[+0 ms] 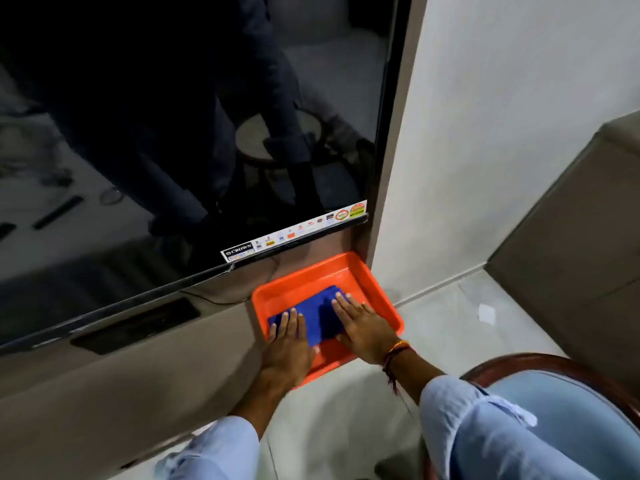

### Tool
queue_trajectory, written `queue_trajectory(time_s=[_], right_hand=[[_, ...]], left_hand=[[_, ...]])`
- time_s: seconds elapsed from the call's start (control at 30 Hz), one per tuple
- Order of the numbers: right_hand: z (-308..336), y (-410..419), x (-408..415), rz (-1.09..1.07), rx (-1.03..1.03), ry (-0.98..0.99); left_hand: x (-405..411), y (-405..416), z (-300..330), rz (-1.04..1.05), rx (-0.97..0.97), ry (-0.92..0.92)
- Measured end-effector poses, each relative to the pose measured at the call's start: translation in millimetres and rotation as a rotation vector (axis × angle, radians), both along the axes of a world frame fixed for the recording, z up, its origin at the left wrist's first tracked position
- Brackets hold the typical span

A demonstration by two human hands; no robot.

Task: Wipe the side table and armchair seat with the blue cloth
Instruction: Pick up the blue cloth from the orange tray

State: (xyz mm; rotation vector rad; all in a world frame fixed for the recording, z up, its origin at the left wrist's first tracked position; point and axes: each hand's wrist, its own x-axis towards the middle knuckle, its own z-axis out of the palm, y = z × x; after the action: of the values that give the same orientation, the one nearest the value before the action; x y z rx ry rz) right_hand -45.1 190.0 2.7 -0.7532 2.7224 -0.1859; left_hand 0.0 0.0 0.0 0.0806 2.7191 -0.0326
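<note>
The blue cloth [317, 315] lies folded flat inside an orange tray [367, 282] on the end of a low beige unit. My left hand [289, 344] rests palm down on the cloth's near left corner, fingers spread. My right hand [363, 323] lies flat on the cloth's right side, fingers spread, a red thread band on the wrist. Neither hand grips the cloth. At the lower right, an armchair [568, 386] shows its light blue seat and dark wooden rim. The side table appears only as a reflection in the screen.
A large black TV screen [173, 133] with a sticker strip stands just behind the tray. A white wall [485, 133] rises to the right, and a grey cabinet [571, 237] stands farther right. Pale floor tiles [450, 323] lie between them.
</note>
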Motion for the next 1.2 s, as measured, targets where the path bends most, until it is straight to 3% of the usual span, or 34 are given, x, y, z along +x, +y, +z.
queue_trajectory(time_s=[0.23, 0.33, 0.4, 0.57, 0.67, 0.8, 0.93, 1.2], right_hand=[[-51.8, -23.1, -37.8, 0.172, 0.096, -0.005], [-65.6, -19.0, -42.9, 0.203, 0.084, 0.036], [-67.2, -16.5, -46.9, 0.256, 0.116, 0.115], [-51.7, -16.8, -50.7, 0.329, 0.167, 0.260], [-24.0, -1.3, -50.0, 0.311, 0.156, 0.494], [17.3, 54.4, -36.8, 0.116, 0.063, 0.678], [47.8, 156.3, 10.1, -0.141, 0.123, 0.699], [24.0, 361.5, 238.6, -0.669, 0.293, 0.599]], left_hand=[[-16.1, 4.4, -41.8, 0.057, -0.037, -0.002], [-23.6, 7.4, -39.3, -0.028, -0.085, 0.068], [-22.3, 7.7, -43.2, -0.065, -0.173, 0.065], [-29.0, 9.1, -30.9, -0.047, -0.168, 0.176], [-34.2, 19.4, -9.1, -0.076, -0.161, 0.238], [-43.4, 63.9, 22.4, -0.192, -0.084, 0.455], [-39.0, 161.2, 44.1, -0.375, 0.051, 0.526], [85.9, 396.9, 15.8, -0.984, 0.168, 0.499]])
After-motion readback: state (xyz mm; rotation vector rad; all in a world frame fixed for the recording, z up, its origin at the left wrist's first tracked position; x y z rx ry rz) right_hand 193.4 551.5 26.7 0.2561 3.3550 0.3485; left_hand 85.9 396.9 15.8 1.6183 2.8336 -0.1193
